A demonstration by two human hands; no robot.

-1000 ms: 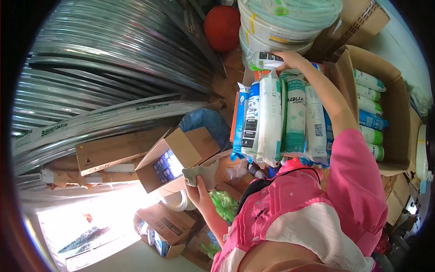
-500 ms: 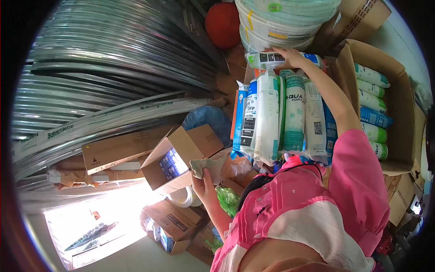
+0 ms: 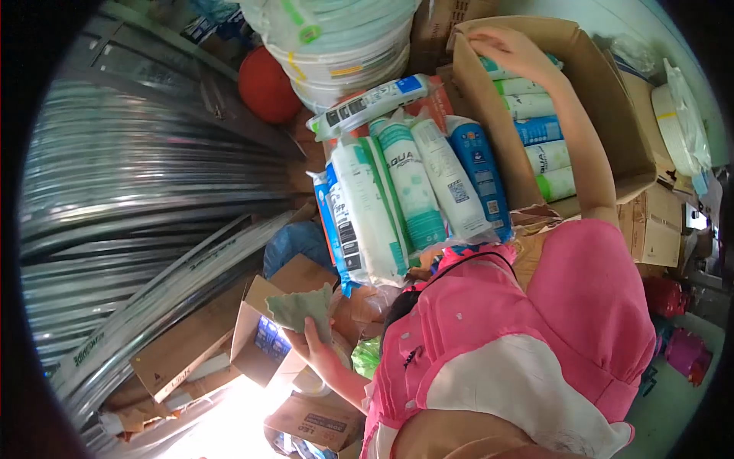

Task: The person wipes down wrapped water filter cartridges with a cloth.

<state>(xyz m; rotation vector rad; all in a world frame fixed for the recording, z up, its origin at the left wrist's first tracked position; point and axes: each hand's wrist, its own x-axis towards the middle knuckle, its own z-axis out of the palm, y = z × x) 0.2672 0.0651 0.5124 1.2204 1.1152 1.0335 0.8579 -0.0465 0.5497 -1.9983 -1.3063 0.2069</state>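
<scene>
A: Cloth, grey-green and crumpled. That's what the left hand has, fingers closed round its lower edge, down low in front of the small open box.

B: And the other one?

A: The right hand is up at the far end of the big cardboard box, palm down on the top pack in there. The fingers curl over it, but gripping or only resting? I can't tell from here.

B: How full is that box?

A: A stack of wrapped packs lies inside it, one above the other, green ones and a blue one, with bare cardboard showing beside them. Partly filled, I'd say.

B: What's outside it?

A: Plenty. A row of tall packs stands upright just left of the box, leaning on each other. One more, the crosswise pack, lies over their tops. None of those is in the box.

B: And around them?

A: A hose coil and a red ball behind, and shiny metal pipes all down the left side.
</scene>
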